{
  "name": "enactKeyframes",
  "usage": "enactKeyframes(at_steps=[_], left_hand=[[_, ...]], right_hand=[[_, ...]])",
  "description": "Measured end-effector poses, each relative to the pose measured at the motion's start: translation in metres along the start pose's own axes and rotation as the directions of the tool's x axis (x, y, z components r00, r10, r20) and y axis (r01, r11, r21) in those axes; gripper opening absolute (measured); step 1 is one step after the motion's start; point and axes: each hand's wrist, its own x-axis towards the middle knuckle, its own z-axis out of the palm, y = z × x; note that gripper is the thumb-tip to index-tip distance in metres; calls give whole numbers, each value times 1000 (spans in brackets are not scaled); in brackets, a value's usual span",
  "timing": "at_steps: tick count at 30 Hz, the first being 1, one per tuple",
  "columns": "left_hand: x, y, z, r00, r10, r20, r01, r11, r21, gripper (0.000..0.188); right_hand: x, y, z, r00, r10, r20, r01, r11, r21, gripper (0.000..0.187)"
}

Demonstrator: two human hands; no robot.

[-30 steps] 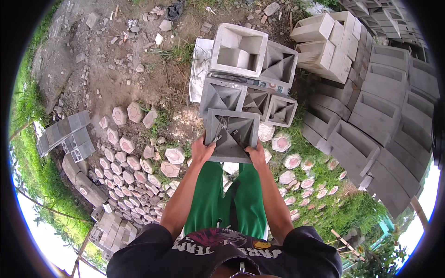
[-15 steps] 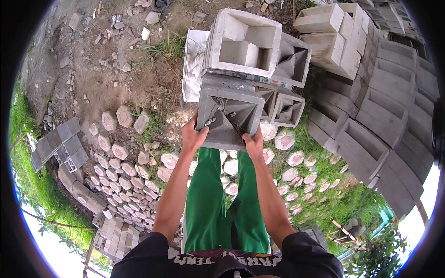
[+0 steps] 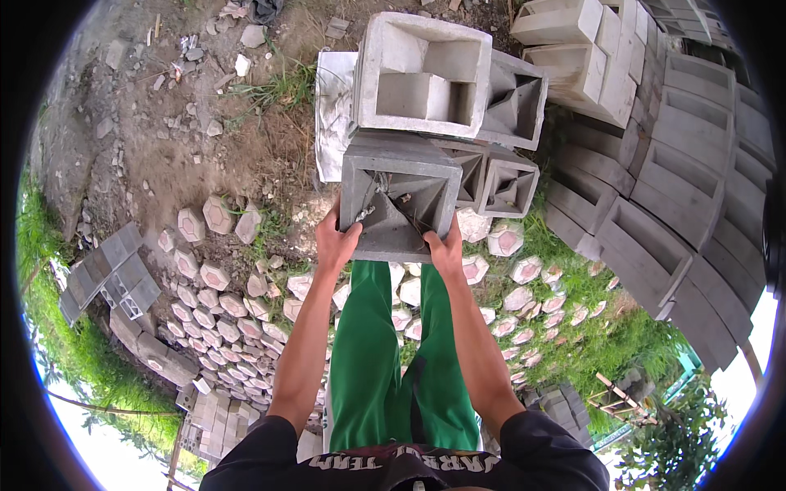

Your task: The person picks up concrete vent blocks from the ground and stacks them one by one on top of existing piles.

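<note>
A square grey concrete block [image 3: 378, 245] with slanted inner faces is gripped between my two hands, in front of my green trousers. My left hand [image 3: 337, 239] holds its near left corner, thumb over the rim. On the near right corner my right hand [image 3: 444, 247] does the same. Bits of dry debris lie in the block's hollow. Just beyond stands a paler, larger concrete block [image 3: 366, 78] with a stepped inside. Beside it are a block with a star-like inside [image 3: 536, 102] and a smaller hollow block [image 3: 528, 200]. Whether the held block rests on anything is hidden.
Stacked rectangular concrete blocks [image 3: 684, 192] line the right side. Hexagonal pavers [image 3: 214, 277] cover the ground left and around my legs. A white sheet [image 3: 332, 123] lies under the blocks' left side. Grey hollow blocks [image 3: 115, 262] sit far left; stony soil spreads at upper left.
My view has shifted slightly, and the surrounding blocks appear a little to the left. Both hands keep the same hold on the concrete block, which shows little movement.
</note>
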Motion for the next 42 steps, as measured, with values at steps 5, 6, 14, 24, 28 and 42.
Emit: enactKeyframes(at_steps=[5, 6, 14, 24, 28, 42], left_hand=[[4, -18, 4, 992, 119, -43, -124, 982, -145, 69], [6, -17, 5, 983, 170, -65, -181, 960, -213, 69], [17, -24, 3, 987, -11, 157, 55, 958, -281, 65], [19, -22, 3, 996, 40, 79, -28, 988, -150, 60], [14, -22, 5, 998, 58, 37, -51, 984, -171, 59], [-3, -11, 7, 975, 97, -201, -70, 988, 136, 55]], right_hand=[[0, -10, 2, 998, -65, -3, 65, 998, 14, 77], [4, -7, 0, 998, -69, -4, 69, 998, 12, 77], [24, -4, -11, 985, 52, 162, -55, 998, 9, 81], [23, -3, -4, 994, 36, 100, -48, 991, 122, 58], [22, 3, -6, 996, 14, 93, -25, 993, 118, 56], [9, -22, 2, 989, 126, -73, -146, 852, -502, 67]])
